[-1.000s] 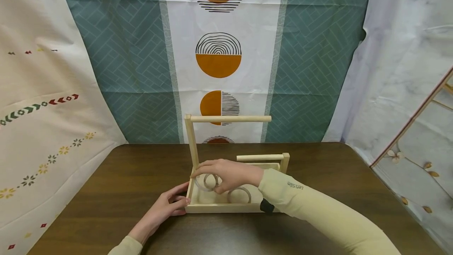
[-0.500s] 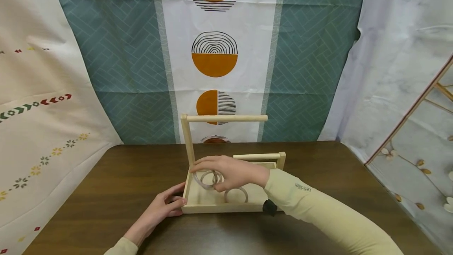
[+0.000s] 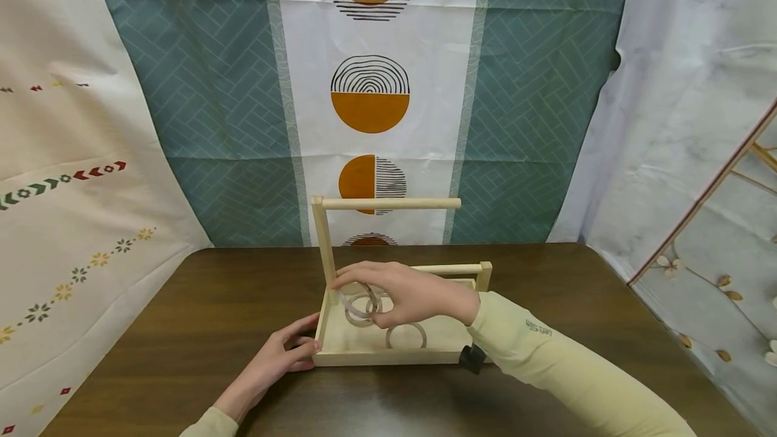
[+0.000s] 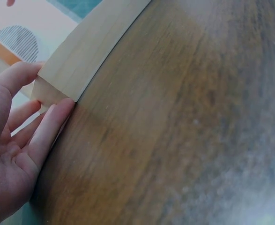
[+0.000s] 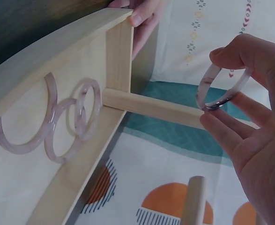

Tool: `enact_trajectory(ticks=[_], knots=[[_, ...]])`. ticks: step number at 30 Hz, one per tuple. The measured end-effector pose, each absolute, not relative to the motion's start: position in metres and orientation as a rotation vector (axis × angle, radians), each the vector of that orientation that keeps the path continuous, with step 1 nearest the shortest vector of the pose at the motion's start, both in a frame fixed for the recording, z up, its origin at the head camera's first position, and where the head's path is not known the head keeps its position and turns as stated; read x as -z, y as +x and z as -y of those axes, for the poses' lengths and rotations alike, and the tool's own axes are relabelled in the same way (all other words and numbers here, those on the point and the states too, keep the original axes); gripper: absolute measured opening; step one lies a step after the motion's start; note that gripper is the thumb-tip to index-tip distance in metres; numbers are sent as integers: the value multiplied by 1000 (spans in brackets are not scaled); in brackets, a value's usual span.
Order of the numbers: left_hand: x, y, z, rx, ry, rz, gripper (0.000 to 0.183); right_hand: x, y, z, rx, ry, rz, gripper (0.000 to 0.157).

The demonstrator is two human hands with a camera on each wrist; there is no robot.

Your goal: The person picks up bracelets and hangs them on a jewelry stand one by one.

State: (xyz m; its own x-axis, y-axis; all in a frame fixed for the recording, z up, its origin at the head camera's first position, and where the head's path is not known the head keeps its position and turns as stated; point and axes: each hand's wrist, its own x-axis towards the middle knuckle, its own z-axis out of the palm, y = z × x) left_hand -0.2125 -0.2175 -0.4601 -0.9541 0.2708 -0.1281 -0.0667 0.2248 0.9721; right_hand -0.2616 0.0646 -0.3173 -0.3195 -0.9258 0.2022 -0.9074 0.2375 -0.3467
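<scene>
A translucent, pinkish-brown bangle [image 5: 204, 93] is pinched between the thumb and fingertips of my right hand [image 3: 415, 297], above the left part of a pale wooden tray [image 3: 388, 358]. Several similar bangles lie inside it. In the right wrist view, two bangles [image 5: 57, 157] overlap near the tray's left end, and another bangle [image 5: 22, 149] lies beside them. My left hand [image 3: 276, 359] touches the tray's left end from outside, its thumb at the front corner. The left wrist view shows these fingers [image 4: 50, 124] lying fairly straight against the wood.
A tall wooden post [image 3: 324, 238] with a horizontal rod [image 3: 391, 204] rises from the tray's left end. At its right end stands a lower rod [image 3: 452, 269]. A dark wooden table [image 3: 243, 295] lies beneath, with patterned cloths [image 3: 231, 120] behind it.
My right hand has risen slightly and shifted right with the bangle, showing more of the bangles underneath. The left hand keeps its place at the tray. The head view has swung a little.
</scene>
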Motion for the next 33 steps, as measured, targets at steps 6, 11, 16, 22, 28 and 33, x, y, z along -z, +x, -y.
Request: enact_trajectory(ticks=[6, 11, 16, 22, 28, 33], knots=[[460, -212, 216, -1795, 188, -2233, 68, 312, -261, -71, 677, -1799, -2443, 68], [462, -212, 216, -1798, 180, -2232, 68, 309, -262, -76, 706, -1811, -2453, 69], [461, -212, 216, -1802, 172, -2237, 68, 305, -264, -81, 740, -1794, -2460, 64], [459, -213, 215, -1801, 169, -2245, 67, 300, -267, -89, 749, -1764, -2498, 63], [459, -212, 214, -1798, 150, -2245, 69, 291, -270, -102, 786, -1739, -2540, 66], [460, -212, 214, -1804, 140, -2243, 69, 282, -273, -112, 822, -1782, -2620, 64]])
